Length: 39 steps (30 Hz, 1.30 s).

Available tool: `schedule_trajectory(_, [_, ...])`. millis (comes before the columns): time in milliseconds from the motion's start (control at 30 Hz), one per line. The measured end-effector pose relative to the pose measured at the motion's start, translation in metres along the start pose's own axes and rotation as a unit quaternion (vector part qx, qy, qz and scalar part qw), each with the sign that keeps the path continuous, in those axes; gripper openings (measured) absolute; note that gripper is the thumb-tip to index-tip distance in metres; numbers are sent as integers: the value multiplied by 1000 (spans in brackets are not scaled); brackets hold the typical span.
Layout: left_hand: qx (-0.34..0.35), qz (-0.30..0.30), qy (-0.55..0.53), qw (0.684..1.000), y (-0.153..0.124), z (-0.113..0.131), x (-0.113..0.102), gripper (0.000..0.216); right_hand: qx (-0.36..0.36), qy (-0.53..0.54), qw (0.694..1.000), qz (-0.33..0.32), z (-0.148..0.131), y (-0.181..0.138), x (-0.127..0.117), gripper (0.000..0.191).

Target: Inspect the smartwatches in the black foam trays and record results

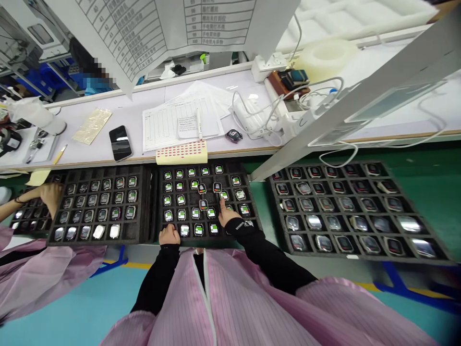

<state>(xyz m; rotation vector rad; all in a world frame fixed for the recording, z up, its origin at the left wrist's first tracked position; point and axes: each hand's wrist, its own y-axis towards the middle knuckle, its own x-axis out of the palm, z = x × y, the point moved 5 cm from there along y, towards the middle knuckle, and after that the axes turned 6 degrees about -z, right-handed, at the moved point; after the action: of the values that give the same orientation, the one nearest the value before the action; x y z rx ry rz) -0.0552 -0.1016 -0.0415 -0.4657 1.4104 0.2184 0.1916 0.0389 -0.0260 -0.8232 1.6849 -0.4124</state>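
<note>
In the head view, a black compartment tray (203,239) lies in front of me, filled with smartwatches whose screens mostly show green and white. My right hand (229,217) reaches in from the right, index finger stretched onto a smartwatch (224,195); it holds nothing. My left hand (169,235) is closed over the tray's front left edge, with its fingers curled. Near the tray's middle, a few watches with differently coloured screens, such as one watch (203,205), sit out of line with the rows, some apparently resting on the dividers.
A tray of darker watches (326,204) lies to the right, another watch tray (97,198) to the left. A co-worker's hand (50,194) reaches in at far left. A slanted grey post (306,137) stands right of my tray. The shelf holds papers (162,125) and a phone (120,142).
</note>
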Motion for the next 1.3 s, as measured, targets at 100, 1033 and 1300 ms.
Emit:
schedule_trajectory(100, [5,10,-1,1000,-1,0,0,18,-3,-33,999,-28,-3,0,-2,74])
schedule_trajectory(1033, [11,17,1,1000,1,-5,5,15,-8,-34,997,-63,-7,-3,-1,74])
schedule_trajectory(1300, [10,15,9,1000,3,-4,3,15,-7,-28,997,-67,-8,-3,-2,74])
